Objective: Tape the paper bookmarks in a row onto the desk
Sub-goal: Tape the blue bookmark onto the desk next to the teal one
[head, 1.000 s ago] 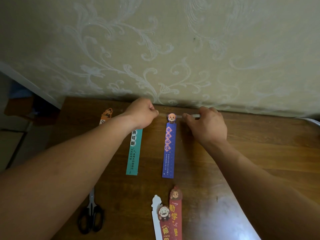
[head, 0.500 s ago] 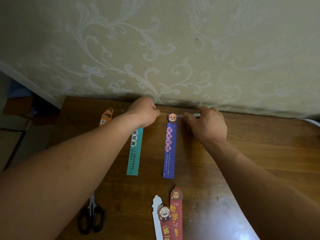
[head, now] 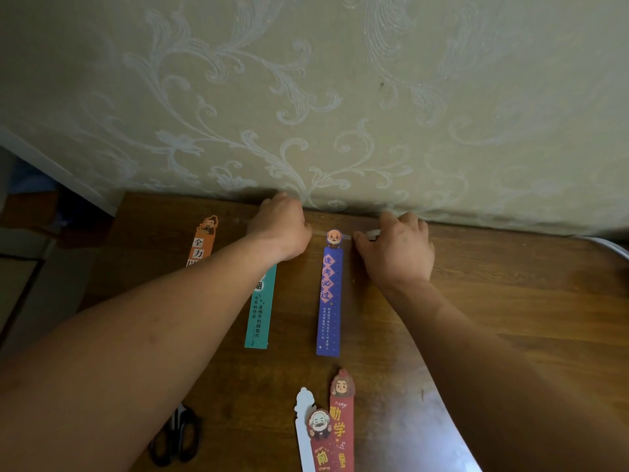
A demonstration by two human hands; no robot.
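Three long paper bookmarks lie in a row near the back of the dark brown wooden bench (head: 493, 301), which stands against a pale wall with a scroll pattern (head: 306, 97): an orange bookmark with a cartoon figure on top (head: 203, 240) at the left, a teal bookmark with black characters (head: 259, 315) in the middle, and a purple-blue bookmark topped with a bearded cartoon head (head: 329, 301) at the right. The left forearm crosses the lower part of the orange bookmark and the upper part of the teal one. The left hand (head: 282, 229) is clenched in a loose fist just left of the purple-blue bookmark's head; what its fingers pinch cannot be told. The right hand (head: 396, 252) lies knuckles-up just right of that head, its fingers closed on a thin pale strip of tape (head: 372, 233), which runs along the bench at the bookmark's top end. Nearer the viewer, well apart from the row, lie a red bookmark with yellow characters (head: 342, 424) and a white-edged bookmark with a grey-bearded cartoon face (head: 311, 430), overlapping. Black-handled scissors (head: 180, 437) lie at the near left, partly under the left forearm.
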